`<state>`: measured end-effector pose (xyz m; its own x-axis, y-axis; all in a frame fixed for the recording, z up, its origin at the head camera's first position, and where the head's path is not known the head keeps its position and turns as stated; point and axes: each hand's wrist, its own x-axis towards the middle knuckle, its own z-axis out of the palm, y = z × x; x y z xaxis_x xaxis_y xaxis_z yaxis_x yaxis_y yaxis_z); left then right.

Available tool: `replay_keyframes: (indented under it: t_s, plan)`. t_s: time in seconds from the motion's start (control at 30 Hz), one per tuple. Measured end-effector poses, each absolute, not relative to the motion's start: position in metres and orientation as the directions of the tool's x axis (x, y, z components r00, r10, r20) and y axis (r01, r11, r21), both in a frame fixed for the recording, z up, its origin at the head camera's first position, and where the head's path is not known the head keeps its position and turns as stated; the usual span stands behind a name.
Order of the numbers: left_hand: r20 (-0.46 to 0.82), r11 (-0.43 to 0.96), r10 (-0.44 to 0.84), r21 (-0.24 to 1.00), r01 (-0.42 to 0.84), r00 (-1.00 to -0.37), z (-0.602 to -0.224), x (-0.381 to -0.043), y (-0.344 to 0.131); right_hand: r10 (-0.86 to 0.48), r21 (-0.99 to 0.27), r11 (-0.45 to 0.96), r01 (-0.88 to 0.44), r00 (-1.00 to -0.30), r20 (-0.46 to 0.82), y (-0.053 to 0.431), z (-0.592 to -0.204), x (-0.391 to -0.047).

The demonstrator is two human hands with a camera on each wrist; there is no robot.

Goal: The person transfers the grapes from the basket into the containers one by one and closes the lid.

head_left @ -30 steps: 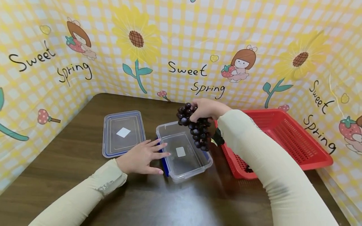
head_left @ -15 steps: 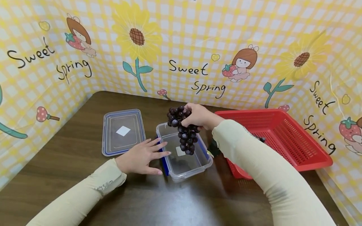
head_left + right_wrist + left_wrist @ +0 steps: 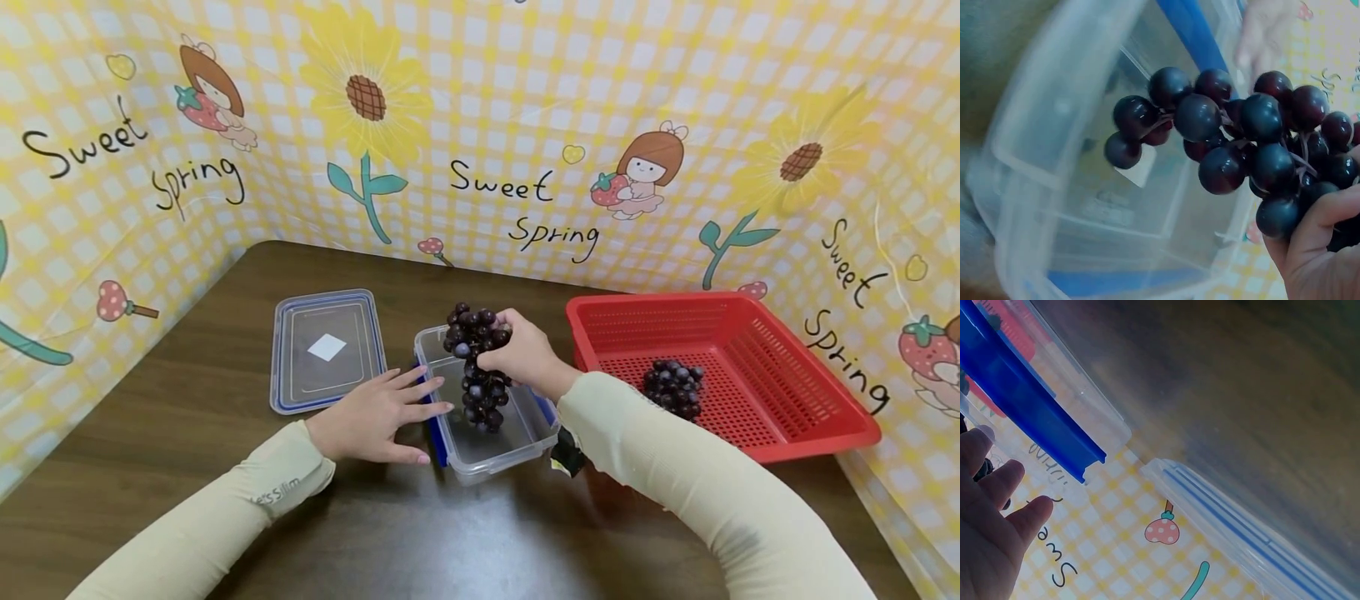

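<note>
My right hand (image 3: 528, 354) pinches a bunch of dark purple grapes (image 3: 483, 387), which hangs over a clear plastic box (image 3: 487, 467) with blue side clips. In the right wrist view the lower grapes (image 3: 1200, 119) dangle at the box opening, thumb against the bunch. My left hand (image 3: 378, 417) lies with straight, spread fingers, its fingertips at the left rim of the box. The left wrist view shows those fingers (image 3: 1000, 531) beside the blue clip (image 3: 1029, 400). A white label is stuck on the box floor, partly hidden in the head view by the grapes.
A clear lid (image 3: 326, 375) with a blue seal lies left of the box. At right stands a red perforated basket (image 3: 757, 392) holding another bunch of grapes (image 3: 672, 387). Patterned cloth walls (image 3: 480, 125) bound the brown table (image 3: 360, 533).
My right hand has carried the grapes leftward and lower, from the right side of the box to over it. The bunch in the basket has come into sight. My left hand stays put.
</note>
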<state>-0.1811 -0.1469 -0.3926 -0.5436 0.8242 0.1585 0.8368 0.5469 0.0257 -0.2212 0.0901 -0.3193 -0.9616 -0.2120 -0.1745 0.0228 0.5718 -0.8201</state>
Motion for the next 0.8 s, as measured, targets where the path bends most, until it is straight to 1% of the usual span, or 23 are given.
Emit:
replay_keyframes:
  t_s: [0.23, 0.43, 0.57, 0.8]
  plan:
    - [0.154, 0.557, 0.82, 0.009, 0.831, -0.551, -0.392, -0.18, -0.147, -0.244, -0.806, 0.591, -0.029, -0.959, -0.144, 0.09, -0.335, -0.211]
    - [0.12, 0.559, 0.824, -0.013, 0.829, -0.554, -0.39, -0.182, -0.148, -0.244, -0.826, 0.564, 0.006, -0.954, -0.174, 0.088, -0.346, -0.204]
    - [0.112, 0.556, 0.827, -0.024, 0.831, -0.551, -0.39, -0.183, -0.147, -0.216, -0.841, 0.54, 0.039, -0.959, -0.184, 0.087, -0.349, -0.202]
    - [0.107, 0.557, 0.826, -0.001, 0.831, -0.553, -0.389, -0.181, -0.147, -0.188, -0.834, 0.545, 0.084, -0.958, -0.219, 0.088, -0.357, -0.202]
